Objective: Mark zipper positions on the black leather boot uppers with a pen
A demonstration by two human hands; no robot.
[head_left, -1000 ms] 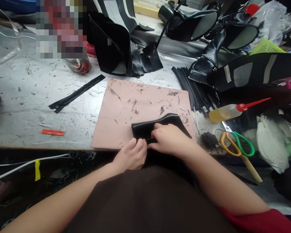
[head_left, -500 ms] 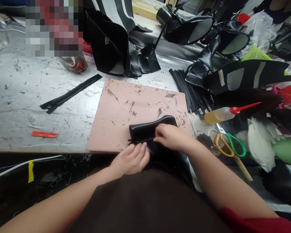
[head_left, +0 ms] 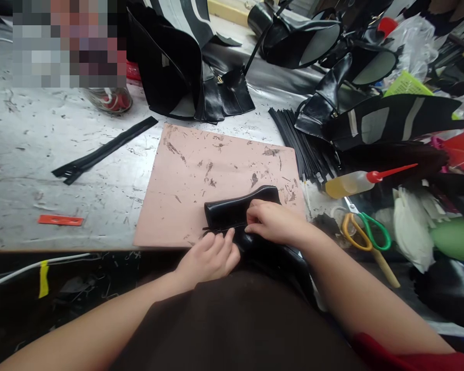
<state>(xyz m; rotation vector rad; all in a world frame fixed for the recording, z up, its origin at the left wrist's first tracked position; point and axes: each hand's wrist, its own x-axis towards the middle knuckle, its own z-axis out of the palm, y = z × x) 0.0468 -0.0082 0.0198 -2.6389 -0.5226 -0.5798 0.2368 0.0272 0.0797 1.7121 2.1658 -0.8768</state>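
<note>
Black leather lies at left hand's fingertips, grip unclear; right hand pinches it; hands farther apart than before.

the silver tabletop bears a pink board, flanked by a black zipper and orange strip (left) and bundled black strips (right).

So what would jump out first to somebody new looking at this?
Probably the pink board at the middle, with both hands on the black leather at its near edge. Then the green and orange scissors to the right, below the bottle with its red spout.
</note>
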